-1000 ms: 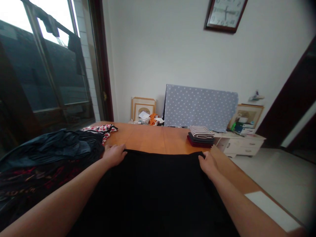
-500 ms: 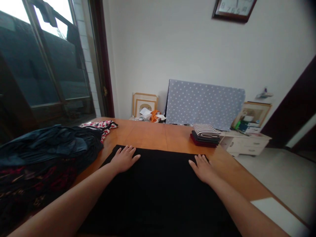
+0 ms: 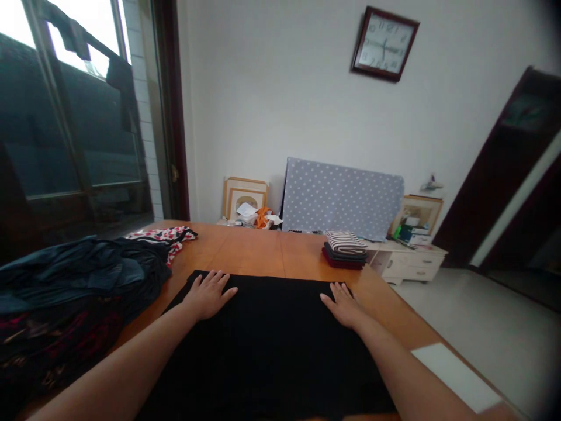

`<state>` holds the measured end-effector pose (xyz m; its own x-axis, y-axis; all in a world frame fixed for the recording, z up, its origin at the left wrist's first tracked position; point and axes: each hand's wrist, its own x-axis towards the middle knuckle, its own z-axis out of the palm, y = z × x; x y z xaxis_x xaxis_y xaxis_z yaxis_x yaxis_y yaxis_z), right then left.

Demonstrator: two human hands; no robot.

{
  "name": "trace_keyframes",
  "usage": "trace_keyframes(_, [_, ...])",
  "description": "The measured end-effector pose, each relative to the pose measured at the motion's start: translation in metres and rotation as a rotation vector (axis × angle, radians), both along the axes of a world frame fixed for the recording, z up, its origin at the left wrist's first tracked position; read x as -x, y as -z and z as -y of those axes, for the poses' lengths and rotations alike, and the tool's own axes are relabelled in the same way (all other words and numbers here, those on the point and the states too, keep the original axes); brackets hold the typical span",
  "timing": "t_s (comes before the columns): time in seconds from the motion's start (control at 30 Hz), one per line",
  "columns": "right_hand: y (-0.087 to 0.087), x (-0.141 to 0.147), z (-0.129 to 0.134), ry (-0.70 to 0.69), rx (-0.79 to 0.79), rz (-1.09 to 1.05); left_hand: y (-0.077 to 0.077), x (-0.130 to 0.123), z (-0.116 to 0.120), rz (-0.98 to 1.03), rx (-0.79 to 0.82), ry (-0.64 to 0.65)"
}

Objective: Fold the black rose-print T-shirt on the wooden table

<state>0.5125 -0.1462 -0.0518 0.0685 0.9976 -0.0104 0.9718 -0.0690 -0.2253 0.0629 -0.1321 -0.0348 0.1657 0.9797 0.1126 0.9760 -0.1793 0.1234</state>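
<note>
Well, my left hand point(image 3: 209, 295) and my right hand point(image 3: 344, 305) lie open and flat with the fingers spread, and they grip nothing. They press on a big black cloth point(image 3: 267, 356), which lies smooth on the wooden surface point(image 3: 249, 251) right in front of me. Past it sits a neat stack of folded clothes point(image 3: 345, 250). Over on my left, a messy heap of clothes point(image 3: 74, 280) is not folded yet.

You're in a room of a home, a square dark-wood wall clock point(image 3: 384, 44) on a white plaster wall point(image 3: 272, 105), a low white drawer cabinet point(image 3: 405, 264), light wooden picture frames point(image 3: 244, 197) propped on the floor, a stack of folded striped clothes point(image 3: 345, 250) on an orange wooden table point(image 3: 249, 248)
</note>
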Motion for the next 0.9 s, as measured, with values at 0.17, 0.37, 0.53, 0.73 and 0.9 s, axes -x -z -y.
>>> trace_keyframes(0.17, [-0.01,-0.016,0.036,0.056,-0.14,-0.087,-0.01,0.017,0.025,0.019,-0.108,-0.038])
trace_keyframes(0.37, [-0.007,-0.037,0.127,0.098,-0.343,-0.205,-0.014,0.06,0.083,0.06,-0.128,-0.038])
trace_keyframes(0.53, [-0.003,-0.026,0.189,0.284,-0.536,-0.379,-0.004,0.068,0.137,0.13,-0.16,-0.018])
trace_keyframes(0.73, [-0.013,0.022,0.22,0.239,-0.562,-0.393,-0.003,0.036,0.186,0.229,-0.219,0.018])
trace_keyframes(0.9, [-0.01,0.044,0.222,0.051,-0.429,-0.199,-0.001,0.012,0.205,0.218,-0.204,0.116])
